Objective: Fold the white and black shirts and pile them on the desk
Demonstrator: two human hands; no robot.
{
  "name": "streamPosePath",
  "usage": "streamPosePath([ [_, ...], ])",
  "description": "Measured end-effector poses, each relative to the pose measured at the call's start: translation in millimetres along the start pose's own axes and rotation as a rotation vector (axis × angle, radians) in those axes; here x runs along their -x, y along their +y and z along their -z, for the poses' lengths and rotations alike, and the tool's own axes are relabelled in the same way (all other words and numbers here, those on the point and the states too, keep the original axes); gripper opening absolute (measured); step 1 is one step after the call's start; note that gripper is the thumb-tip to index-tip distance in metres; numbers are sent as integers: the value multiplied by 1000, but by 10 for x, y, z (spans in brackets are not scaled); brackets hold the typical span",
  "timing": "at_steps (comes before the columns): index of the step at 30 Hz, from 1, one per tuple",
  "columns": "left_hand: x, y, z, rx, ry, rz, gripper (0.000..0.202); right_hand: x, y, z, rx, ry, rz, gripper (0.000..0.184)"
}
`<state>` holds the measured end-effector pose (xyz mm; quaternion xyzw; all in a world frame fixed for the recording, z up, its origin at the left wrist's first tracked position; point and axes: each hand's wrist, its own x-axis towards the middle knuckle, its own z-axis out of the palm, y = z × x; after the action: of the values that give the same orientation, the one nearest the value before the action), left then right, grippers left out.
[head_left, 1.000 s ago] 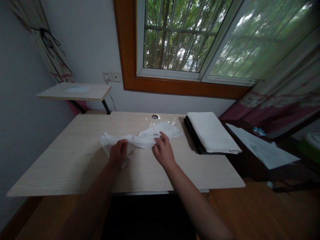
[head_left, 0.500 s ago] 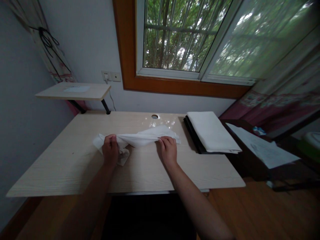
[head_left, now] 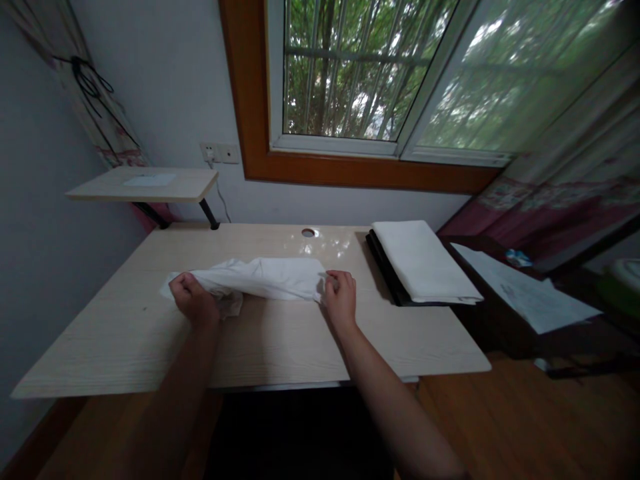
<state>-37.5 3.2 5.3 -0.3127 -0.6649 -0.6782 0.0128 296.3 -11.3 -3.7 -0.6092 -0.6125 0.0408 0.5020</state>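
Note:
A thin white cloth [head_left: 273, 277] stretches between my hands, just over the wooden desk [head_left: 295, 353]. My left hand [head_left: 194, 299] is closed on its left part, where the fabric is bunched and a loose fold hangs beside the wrist. At the other end, my right hand [head_left: 341, 293] pinches the gathered right edge between thumb and fingers. The cloth's middle is spread into a creased band. Whether it is a garment or a plain sheet of fabric, I cannot tell.
Right of my hands, a folded white cloth [head_left: 423, 260] lies on a black flat item [head_left: 383, 267]. A raised shelf [head_left: 185, 183] stands at the desk's back left. A dark side table with a white sheet [head_left: 525, 290] is at the right. The window [head_left: 365, 80] is behind the desk.
My left hand has moved left along the cloth, and its fist has turned. The right hand has shifted its grip to the cloth's right edge, and the band between them is wider.

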Motion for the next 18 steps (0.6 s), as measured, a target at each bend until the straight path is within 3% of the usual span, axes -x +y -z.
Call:
streamPosePath([
  [6, -2, -12, -20, 135, -2, -85, 13, 9, 58, -72, 162, -159, -37, 49],
  [10, 98, 81, 49, 27, -83, -439, 12, 10, 60, -81, 180, -197, -86, 59],
  [14, 232, 180, 99, -36, -225, -811, 7, -9, 60, -51, 95, -176, -106, 52],
  [16, 308, 224, 96, -18, -339, -972, 8, -19, 39, -30, 57, -135, -74, 43],
  [18, 391, 254, 76, 20, -529, -1092, 9, -18, 0, -7, -15, -102, -4, 35],
])
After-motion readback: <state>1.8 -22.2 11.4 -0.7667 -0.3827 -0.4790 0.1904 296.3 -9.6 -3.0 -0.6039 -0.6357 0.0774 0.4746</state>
